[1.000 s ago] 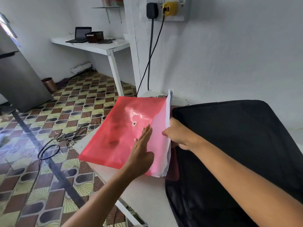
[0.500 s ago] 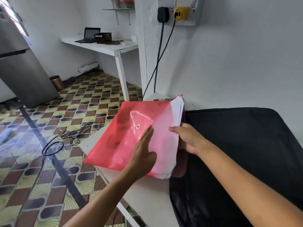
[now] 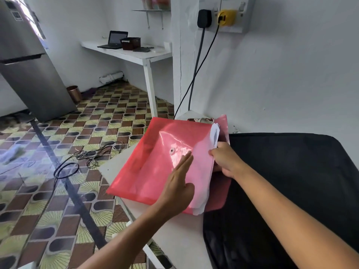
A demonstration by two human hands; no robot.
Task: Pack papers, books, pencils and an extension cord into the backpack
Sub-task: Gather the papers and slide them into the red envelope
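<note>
this looks like a room in a home, with a patterned tiled floor point(image 3: 116, 121) and plain white walls point(image 3: 291, 74). a tall grey fridge point(image 3: 29, 70) stands in the left corner near a small copper bin point(image 3: 73, 93), and a white wall desk point(image 3: 128, 52) carries a small laptop point(image 3: 114, 40) and a dark basket point(image 3: 130, 43). a wall socket point(image 3: 223, 14) holds a black plug and a yellow one, and loose cables point(image 3: 93, 154) lie on the floor

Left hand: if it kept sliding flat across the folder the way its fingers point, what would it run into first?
Likely the small round clasp on the red folder, just ahead of the left hand fingertips. Beyond it lie the folder's far edge and the wall, though depth is unclear.
</note>
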